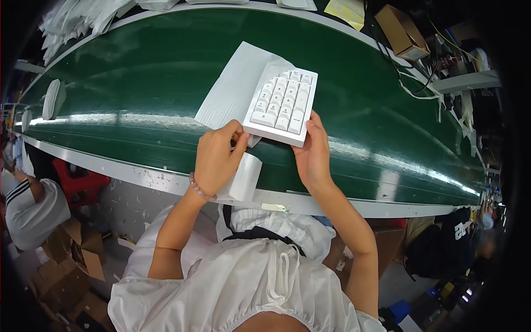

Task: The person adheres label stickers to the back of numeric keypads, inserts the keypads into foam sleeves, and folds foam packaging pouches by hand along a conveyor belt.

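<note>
A white numeric keypad (283, 105) with white keys is tilted above the green belt, over a white ribbed foam sheet (229, 88). A thin translucent flap overlaps the keypad's top left keys. My right hand (313, 152) grips the keypad at its lower right corner, thumb along the side. My left hand (220, 155) is closed, thumb and forefinger pinched together at the keypad's lower left corner; what lies between them is hidden. Beside my left wrist, at the belt's near edge, is a white curved piece (245, 177), partly covered by the hand.
A white object (52, 99) stands on the belt at far left. White packets (83, 22) are piled beyond the far rail, and a cardboard box (402, 33) with cables sits at back right. Another person (34, 210) is at lower left, near a red stool (80, 180).
</note>
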A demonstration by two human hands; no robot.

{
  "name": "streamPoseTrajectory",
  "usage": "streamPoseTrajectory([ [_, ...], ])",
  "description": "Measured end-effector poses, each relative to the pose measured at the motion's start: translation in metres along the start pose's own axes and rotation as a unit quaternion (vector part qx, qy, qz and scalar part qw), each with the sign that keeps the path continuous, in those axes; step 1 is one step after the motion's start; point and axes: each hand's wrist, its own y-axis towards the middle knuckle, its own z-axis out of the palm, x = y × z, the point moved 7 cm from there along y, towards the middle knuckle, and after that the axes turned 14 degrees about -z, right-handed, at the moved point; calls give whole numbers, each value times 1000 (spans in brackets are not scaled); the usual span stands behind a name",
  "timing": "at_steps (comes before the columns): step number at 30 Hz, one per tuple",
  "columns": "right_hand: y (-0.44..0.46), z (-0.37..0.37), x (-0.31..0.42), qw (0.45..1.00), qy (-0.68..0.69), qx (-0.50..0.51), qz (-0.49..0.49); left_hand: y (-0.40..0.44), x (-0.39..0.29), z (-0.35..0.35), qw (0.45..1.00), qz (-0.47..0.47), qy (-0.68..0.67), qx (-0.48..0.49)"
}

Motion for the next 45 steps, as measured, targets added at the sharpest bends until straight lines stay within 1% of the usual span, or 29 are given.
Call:
streamPoseTrajectory([
  [4, -1, -9, 6, 999, -36, 29, 12, -1, 8, -7, 996, -34, -80, 16],
  [9, 0, -7, 5, 998, -46, 35, 11, -3, -8, -16, 999, -10, -42, -26],
  [15, 7, 2, 10, 998, -58, 33, -3, -8, -17, -21, 998, 10, -26, -51],
  [19, 7, 10, 0, 989, -85, 110, 56, -10, -18, -14, 997, 20, 0, -71],
  [20, 9, 10, 0, 989, -85, 106, 53, -9, -19, -13, 997, 24, 1, -69],
  [24, 19, 14, -10, 981, -91, 126, 119, -6, -21, -11, 996, 23, 28, -86],
  [26, 20, 18, -13, 983, -78, 117, 118, -4, -12, -25, 992, -8, 14, -127],
  [27, 21, 19, -17, 984, -66, 110, 126, -3, -10, -32, 992, -5, 15, -128],
  [29, 23, 20, -26, 985, -41, 91, 139, 2, -6, -46, 994, 18, 30, -103],
  [30, 26, 21, -33, 987, -15, 92, 130, 2, -3, -48, 994, 19, 72, -81],
  [31, 28, 23, -39, 989, -29, 88, 119, 1, -2, -46, 992, 29, 110, -54],
  [32, 29, 27, -48, 989, -21, 95, 114, -3, -3, -43, 993, 43, 94, -51],
  [34, 33, 32, -59, 991, -27, 91, 93, -12, -1, -30, 999, 19, 29, 13],
  [35, 35, 40, -58, 990, -19, 99, 95, -20, -10, -28, 1000, 21, 11, 18],
  [36, 43, 45, -79, 993, -6, 86, 83, -22, -5, -29, 1000, 14, -12, 13],
  [37, 41, 51, -71, 991, -8, 92, 94, -18, 20, -36, 997, -34, -64, -10],
  [38, 47, 55, -83, 993, -28, 87, 72, -17, 48, -48, 979, -90, -170, -70],
  [39, 44, 59, -75, 993, -18, 80, 87, -6, 78, -61, 972, -85, -211, -64],
  [40, 45, 59, -79, 992, -10, 81, 99, 8, 130, -74, 965, -98, -236, -65],
  [41, 46, 63, -85, 990, -3, 88, 113, 22, 167, -76, 956, -114, -262, -71],
  [42, 46, 63, -80, 991, -6, 81, 102, -1, 89, -35, 956, -103, -266, -63],
  [43, 44, 64, -77, 991, 0, 78, 111, -24, 24, -3, 953, -101, -277, -62],
  [45, 40, 65, -72, 990, 4, 75, 118, -61, -64, 39, 947, -102, -299, -64],
])
